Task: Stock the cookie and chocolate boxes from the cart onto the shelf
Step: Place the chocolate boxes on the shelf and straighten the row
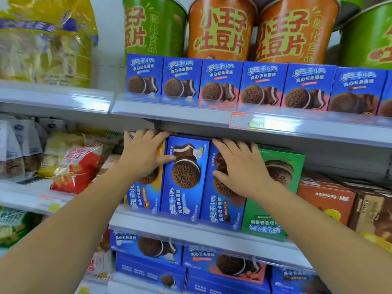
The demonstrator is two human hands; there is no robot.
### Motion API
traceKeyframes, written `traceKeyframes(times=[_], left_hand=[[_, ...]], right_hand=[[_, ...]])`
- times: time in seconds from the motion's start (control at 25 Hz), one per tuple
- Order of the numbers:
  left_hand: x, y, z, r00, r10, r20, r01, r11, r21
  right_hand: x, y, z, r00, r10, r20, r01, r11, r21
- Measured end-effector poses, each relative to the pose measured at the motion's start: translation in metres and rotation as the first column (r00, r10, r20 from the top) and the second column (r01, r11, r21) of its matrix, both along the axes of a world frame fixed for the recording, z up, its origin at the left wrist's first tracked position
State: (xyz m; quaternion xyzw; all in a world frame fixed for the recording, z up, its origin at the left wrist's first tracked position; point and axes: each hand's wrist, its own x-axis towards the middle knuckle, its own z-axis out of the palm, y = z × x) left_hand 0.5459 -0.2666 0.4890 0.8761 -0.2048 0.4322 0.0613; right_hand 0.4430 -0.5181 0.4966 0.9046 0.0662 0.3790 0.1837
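Three tall blue cookie boxes stand upright side by side on the middle shelf (191, 232). My left hand (144, 153) lies flat on the front of the left blue box (141, 200), fingers reaching its top edge. The middle blue box (184, 187) stands between my hands, my left thumb touching its face. My right hand (239, 168) presses with spread fingers on the right blue box (222, 211). A green cookie box (282, 166) stands just right of that. The cart is out of view.
A row of blue cookie boxes (222, 83) fills the shelf above, with green and orange tubs (220, 30) behind them. Brown boxes (326, 200) stand to the right of the green one, snack bags (74, 164) to the left. More blue boxes (148, 251) sit on the shelf below.
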Motion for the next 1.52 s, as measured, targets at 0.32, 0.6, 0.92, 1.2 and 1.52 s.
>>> traceKeyframes(times=[0.32, 0.6, 0.92, 1.2, 1.52], left_hand=[[-0.021, 0.005, 0.003, 0.993, -0.087, 0.085, 0.089, 0.996, -0.016], [-0.053, 0.009, 0.067, 0.815, -0.205, 0.542, 0.339, 0.927, -0.16], [0.002, 0.004, 0.156, 0.993, -0.086, 0.08, 0.102, 0.969, -0.227], [0.025, 0.01, 0.192, 0.989, -0.149, 0.0, 0.145, 0.963, -0.229], [0.013, 0.007, 0.188, 0.986, -0.159, -0.052, 0.144, 0.963, -0.227]], right_hand=[[-0.011, 0.012, -0.002, 0.963, 0.21, 0.168, -0.207, 0.978, -0.032], [-0.017, 0.024, 0.077, 0.819, 0.335, 0.465, -0.361, 0.932, -0.037], [0.006, 0.002, 0.174, 0.975, -0.127, 0.183, 0.098, 0.983, 0.157], [0.009, 0.002, 0.218, 0.984, -0.123, -0.128, 0.145, 0.973, 0.182], [0.013, 0.0, 0.21, 0.993, -0.096, -0.075, 0.107, 0.981, 0.161]])
